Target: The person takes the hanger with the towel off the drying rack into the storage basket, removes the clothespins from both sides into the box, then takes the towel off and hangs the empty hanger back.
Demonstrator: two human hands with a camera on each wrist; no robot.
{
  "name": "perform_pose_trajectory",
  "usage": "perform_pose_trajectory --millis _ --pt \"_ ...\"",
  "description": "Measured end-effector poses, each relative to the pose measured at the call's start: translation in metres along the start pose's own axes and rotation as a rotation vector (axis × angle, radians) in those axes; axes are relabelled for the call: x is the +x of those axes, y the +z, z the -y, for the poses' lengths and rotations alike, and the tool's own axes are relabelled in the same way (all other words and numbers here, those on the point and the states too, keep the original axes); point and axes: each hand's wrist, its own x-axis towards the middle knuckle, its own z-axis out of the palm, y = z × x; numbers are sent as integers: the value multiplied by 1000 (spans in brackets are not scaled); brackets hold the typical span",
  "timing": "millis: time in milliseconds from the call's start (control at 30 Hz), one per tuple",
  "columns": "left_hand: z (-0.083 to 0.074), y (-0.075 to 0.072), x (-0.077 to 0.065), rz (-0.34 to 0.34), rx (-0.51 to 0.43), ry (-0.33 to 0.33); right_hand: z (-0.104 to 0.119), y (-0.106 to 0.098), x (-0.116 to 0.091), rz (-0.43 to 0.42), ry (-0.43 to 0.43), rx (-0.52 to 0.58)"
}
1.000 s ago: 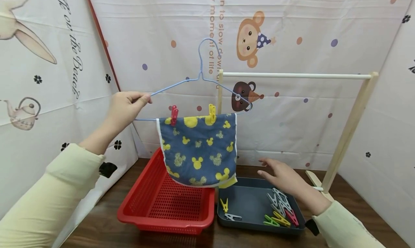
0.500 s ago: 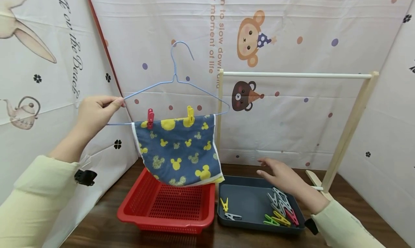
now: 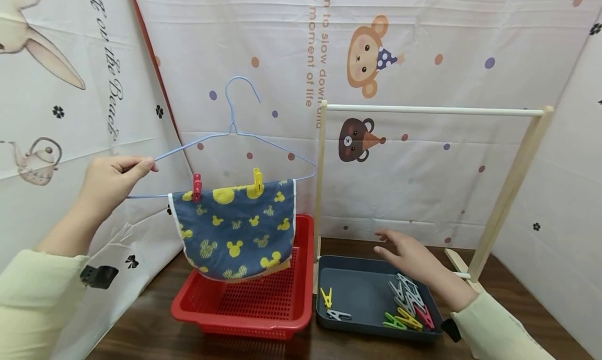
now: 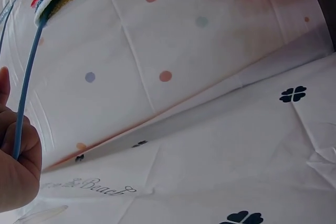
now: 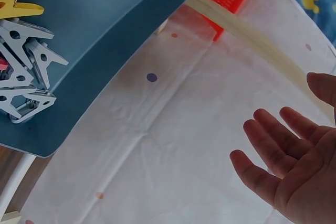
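My left hand (image 3: 110,185) grips the left corner of a blue wire hanger (image 3: 233,131), whose hook points up. Over the hanger's lower bar hangs a navy towel (image 3: 235,234) with yellow mouse-head prints. A red clothespin (image 3: 197,187) pins it near its left end, and a yellow clothespin (image 3: 258,181) sits toward the right. In the left wrist view the curled fingers (image 4: 21,135) wrap the hanger wire. My right hand (image 3: 411,258) holds nothing, its fingers spread and relaxed above the dark tray (image 3: 357,284).
Below the towel stands a red plastic basket (image 3: 254,326) with perforated sides. Grey, yellow, green and pink clothespins (image 3: 409,297) lie in the tray. Behind it rises a wooden rack with a white rod (image 3: 432,109). Printed cloth walls (image 3: 263,25) enclose the brown table (image 3: 155,308).
My left hand has carried the hanger and towel leftward and lower, away from the rack and over the basket's left side. My right hand has stayed nearly still.
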Motion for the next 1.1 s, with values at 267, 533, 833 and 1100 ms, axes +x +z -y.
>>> perform_pose_trajectory --millis 267,533,833,1100 --pt "3 7 -16 -9 37 -7 -2 2 1 -14 -5 10" --pt "0 14 -26 -46 41 -38 10 -1 10 -58 -35 44" --pt "-4 18 -32 16 58 -92 49 -16 33 -71 -100 102" --pt "-1 15 -37 15 17 -90 103 -14 53 -13 -258 251"
